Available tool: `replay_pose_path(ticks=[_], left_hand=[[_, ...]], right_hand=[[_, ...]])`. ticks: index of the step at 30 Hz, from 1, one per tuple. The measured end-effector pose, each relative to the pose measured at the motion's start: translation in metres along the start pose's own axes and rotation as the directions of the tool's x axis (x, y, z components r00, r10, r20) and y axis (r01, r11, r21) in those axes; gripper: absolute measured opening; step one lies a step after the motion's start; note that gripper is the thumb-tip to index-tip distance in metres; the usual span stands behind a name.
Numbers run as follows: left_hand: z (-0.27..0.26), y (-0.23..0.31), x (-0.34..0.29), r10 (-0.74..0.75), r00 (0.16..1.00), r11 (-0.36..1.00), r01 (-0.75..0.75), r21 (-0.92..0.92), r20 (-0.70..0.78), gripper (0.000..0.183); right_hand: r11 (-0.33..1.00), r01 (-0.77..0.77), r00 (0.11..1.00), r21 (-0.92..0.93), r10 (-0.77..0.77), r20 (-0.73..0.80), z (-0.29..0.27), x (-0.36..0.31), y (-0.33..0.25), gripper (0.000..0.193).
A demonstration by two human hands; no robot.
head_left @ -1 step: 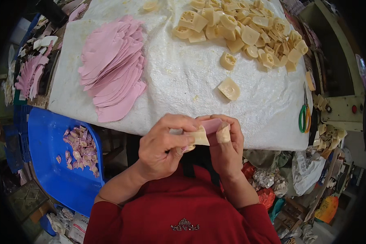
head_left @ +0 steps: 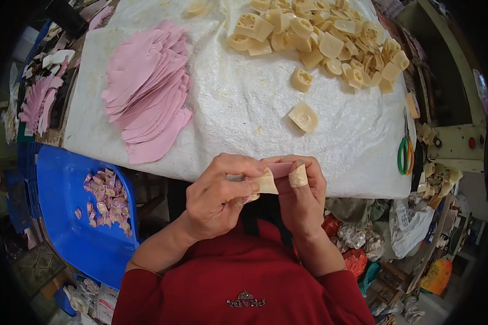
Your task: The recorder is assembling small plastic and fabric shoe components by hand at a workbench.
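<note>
Just below the frame's centre, I see my left hand [head_left: 217, 197] pinching a cream moulded piece [head_left: 267, 185], while my right hand [head_left: 302, 197] grips a pink strip [head_left: 280, 170] that spans the gap between them. On the white-covered table [head_left: 238, 138], I have stacked pink sheets [head_left: 149, 89] upper left, heaped cream pieces [head_left: 336, 46] upper right, and green-and-orange scissors [head_left: 403, 156] at the right edge.
</note>
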State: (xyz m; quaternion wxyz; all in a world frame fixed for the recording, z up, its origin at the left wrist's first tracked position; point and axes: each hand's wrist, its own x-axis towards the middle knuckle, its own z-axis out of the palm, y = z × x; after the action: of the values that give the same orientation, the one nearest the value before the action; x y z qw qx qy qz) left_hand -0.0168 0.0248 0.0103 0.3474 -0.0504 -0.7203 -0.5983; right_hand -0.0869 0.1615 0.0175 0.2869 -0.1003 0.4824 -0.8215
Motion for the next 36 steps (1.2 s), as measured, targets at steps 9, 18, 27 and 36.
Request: replay_pose_path(ticks=[9,18,27,36], left_hand=[[0.005,-0.003,0.009,0.221,0.936,0.743,-0.344,0.574,0.275,0.016],[0.006,-0.002,0.018,0.102,0.933,0.651,-0.325,0.686,0.345,0.013],[-0.004,-0.008,0.009,-0.080,0.991,0.997,0.080,0.002,0.105,0.019],[0.001,-0.008,0.012,0.022,0.976,0.989,-0.053,0.139,0.216,0.020]], right_hand=[[0.987,-0.128,0.987,-0.093,0.136,0.083,-0.015,0.003,-0.004,0.026],[0.813,0.008,0.992,-0.583,0.066,0.106,0.000,0.008,-0.010,0.030],[0.929,-0.187,0.916,-0.319,0.283,0.286,-0.033,0.033,-0.027,0.029],[0.912,-0.275,0.888,-0.304,0.362,0.282,-0.029,0.039,-0.026,0.035]])
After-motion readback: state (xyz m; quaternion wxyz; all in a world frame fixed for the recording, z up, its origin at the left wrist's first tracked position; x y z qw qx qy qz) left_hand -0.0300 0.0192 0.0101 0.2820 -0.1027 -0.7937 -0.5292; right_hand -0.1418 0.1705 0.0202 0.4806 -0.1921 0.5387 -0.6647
